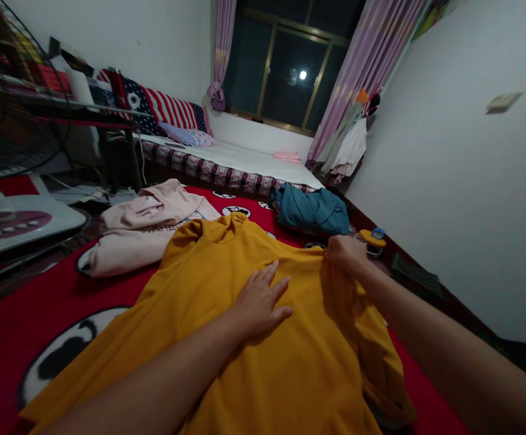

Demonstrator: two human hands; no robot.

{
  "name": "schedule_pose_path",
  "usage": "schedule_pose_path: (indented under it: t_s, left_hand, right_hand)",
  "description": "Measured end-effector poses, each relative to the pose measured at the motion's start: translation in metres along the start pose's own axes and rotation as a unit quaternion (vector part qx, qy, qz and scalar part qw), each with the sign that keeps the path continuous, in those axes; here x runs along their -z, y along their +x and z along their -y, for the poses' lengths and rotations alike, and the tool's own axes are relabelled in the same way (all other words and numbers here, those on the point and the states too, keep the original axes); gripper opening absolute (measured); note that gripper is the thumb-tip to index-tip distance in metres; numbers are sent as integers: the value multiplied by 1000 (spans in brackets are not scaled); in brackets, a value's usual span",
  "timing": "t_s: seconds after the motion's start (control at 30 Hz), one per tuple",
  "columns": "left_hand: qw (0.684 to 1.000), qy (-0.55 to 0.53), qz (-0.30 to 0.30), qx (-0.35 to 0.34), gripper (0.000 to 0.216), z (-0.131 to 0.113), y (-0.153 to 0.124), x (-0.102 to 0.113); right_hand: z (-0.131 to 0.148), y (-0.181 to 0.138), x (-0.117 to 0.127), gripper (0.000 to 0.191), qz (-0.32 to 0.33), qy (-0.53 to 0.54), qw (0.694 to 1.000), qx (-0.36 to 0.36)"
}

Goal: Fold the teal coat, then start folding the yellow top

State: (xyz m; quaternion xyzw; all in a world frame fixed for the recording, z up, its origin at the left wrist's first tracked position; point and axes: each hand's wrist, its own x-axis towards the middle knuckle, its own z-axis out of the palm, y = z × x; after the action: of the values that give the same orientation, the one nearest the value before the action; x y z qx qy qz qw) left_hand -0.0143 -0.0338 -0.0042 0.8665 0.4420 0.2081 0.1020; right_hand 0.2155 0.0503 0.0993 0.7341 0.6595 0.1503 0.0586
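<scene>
the mustard-yellow t-shirt lies spread on the red patterned blanket, its collar pointing away from the person and its long axis running from the near edge toward the far edge. the left hand rests flat on the chest area, fingers spread. the right hand is closed, pinching the shirt's right shoulder edge, where the sleeve folds inward. the right hand is nearer that fold. a pink garment lies beyond the collar, a teal garment near the far edge.
</scene>
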Motion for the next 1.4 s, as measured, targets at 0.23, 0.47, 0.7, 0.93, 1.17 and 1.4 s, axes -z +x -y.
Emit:
schedule_pose_path:
  t_s: [0.23, 0.47, 0.7, 0.93, 1.17, 1.4]
  left_hand:
    - [1000, 21, 4, 11, 62, 7, 13, 11]
    - [999, 35, -27, 26, 63, 13, 19, 6]
    - [998, 6, -56, 27, 56, 14, 16, 3]
    - [947, -213, -199, 132, 39, 30, 22, 3]
    - [933, -230, -231, 150, 29, 32, 9, 19]
    - [912, -95, -341, 208, 26, 87, -61, 110]
  right_hand:
    - [11, -12, -18, 31, -154, 63, 985, 42]
    - [74, -48, -42, 43, -131, 215, 944, 213]
    - [85, -49, -49, 54, 47, 160, 968, 190]
    - [111, -84, -34, 54, 4, 186, 976, 108]
    - [120, -102, -61, 56, -8, 177, 979, 105]
    - [120, -100, -59, 55, -20, 178, 979, 100]
